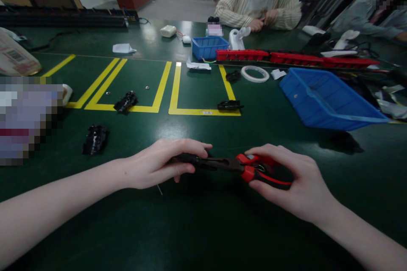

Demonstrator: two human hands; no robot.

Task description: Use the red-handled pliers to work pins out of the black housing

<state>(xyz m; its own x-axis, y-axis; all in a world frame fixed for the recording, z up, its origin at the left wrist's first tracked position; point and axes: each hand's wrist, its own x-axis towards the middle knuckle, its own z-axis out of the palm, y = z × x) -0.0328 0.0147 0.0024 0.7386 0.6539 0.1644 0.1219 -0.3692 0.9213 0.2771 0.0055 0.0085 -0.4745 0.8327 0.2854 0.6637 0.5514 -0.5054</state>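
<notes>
My right hand (292, 182) is closed round the red and black handles of a pair of pliers (241, 167), just above the dark green table (203, 228). The pliers' dark jaws point left and reach into my left hand (162, 163). That hand is closed on a small black part (187, 159), which the fingers mostly hide. The jaws seem to meet this part; the contact itself is hidden.
Several black parts lie ahead: (94, 139), (126, 102), (229, 105), (233, 76). Yellow tape lines (165, 84) mark boxes. A large blue bin (327, 99) sits right, a small blue bin (209, 46) and a tape ring (255, 73) farther back. Two people sit across the table.
</notes>
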